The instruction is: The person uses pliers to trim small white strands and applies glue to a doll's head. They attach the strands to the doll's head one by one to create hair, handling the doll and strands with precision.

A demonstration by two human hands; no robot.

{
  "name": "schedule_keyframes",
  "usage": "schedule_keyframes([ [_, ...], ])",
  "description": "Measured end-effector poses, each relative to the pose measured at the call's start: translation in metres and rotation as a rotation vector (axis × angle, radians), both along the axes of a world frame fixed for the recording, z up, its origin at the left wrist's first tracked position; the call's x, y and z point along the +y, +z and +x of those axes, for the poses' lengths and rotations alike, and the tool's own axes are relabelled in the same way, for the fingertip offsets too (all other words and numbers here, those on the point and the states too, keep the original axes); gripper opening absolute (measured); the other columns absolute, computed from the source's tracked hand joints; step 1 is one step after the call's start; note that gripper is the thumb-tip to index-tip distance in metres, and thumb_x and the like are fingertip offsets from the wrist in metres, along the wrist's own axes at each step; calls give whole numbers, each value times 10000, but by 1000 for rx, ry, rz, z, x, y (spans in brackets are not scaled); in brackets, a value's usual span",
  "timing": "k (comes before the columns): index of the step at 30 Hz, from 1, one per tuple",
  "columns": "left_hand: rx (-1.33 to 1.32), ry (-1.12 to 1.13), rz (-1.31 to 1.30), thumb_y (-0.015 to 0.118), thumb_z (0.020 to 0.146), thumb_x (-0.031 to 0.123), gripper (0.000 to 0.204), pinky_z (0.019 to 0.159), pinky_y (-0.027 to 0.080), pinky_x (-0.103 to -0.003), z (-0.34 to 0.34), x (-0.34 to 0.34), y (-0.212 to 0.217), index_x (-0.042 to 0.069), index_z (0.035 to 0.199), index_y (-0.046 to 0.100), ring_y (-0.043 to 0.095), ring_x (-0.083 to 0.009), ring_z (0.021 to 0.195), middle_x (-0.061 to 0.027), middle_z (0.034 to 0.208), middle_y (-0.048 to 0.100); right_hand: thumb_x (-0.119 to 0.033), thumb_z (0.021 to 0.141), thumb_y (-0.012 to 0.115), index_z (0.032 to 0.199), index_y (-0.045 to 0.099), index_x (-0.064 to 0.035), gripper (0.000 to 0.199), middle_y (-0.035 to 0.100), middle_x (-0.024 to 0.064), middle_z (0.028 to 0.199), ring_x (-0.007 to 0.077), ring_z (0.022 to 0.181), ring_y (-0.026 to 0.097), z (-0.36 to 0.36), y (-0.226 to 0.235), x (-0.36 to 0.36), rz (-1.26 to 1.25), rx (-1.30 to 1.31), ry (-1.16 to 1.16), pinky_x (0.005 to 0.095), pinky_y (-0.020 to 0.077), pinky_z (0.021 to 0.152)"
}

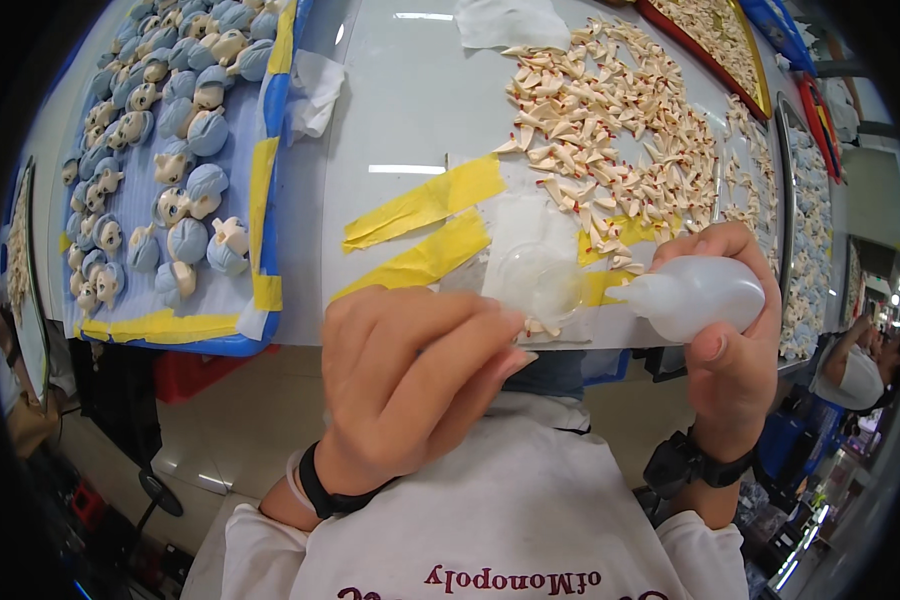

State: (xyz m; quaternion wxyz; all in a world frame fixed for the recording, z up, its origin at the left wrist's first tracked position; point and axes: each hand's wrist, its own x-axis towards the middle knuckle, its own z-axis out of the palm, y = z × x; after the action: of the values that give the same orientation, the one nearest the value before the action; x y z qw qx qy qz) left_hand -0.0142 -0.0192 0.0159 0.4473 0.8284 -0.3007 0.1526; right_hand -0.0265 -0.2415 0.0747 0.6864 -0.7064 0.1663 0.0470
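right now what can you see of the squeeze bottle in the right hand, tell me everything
The squeeze bottle is small, of soft-looking translucent white plastic, rounded in body and narrowing to a neck that points left. It lies roughly on its side at the table's near edge. The right hand wraps it, fingers over the top, thumb below. Its tip sits beside a small clear round cup; contact there is unclear.

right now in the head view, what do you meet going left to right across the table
tray of blue-capped figurine heads → yellow tape strips → small clear cup → squeeze bottle in the right hand
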Motion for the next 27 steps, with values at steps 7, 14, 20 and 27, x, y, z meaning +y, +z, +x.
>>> schedule_keyframes([
  [7,96,125,-102,781,644,2,300,644,425,-289,0,-17,4,17,879,595,544,-237,743,-96,830,590,-458,560,850,1014,470,-42,724,576,106,961,164,896,573,-1,0,1,-54,14,6,261,446,799],
  [14,148,141,-164,756,647,-26,265,541,413,-252,0,-21,1,20,849,590,531,-182,691,-83,804,584,-240,560,852,1031,511,-18,623,621,123,993,176,875,611,-4,-5,-1,75,-49,-30,282,487,790],
  [20,173,124,-186,735,631,-87,268,495,433,-226,3,-21,3,14,836,594,511,-161,664,-88,789,584,-347,554,858,1044,484,-32,692,603,111,985,154,850,599,-5,-4,-1,20,-12,-39,240,466,728],
  [27,210,109,-182,721,625,-105,268,512,434,-228,3,-20,3,27,825,601,512,-158,679,-82,796,586,-330,557,865,1036,508,-13,677,618,115,992,171,866,612,-6,-4,-4,54,-14,-41,267,483,780],
])
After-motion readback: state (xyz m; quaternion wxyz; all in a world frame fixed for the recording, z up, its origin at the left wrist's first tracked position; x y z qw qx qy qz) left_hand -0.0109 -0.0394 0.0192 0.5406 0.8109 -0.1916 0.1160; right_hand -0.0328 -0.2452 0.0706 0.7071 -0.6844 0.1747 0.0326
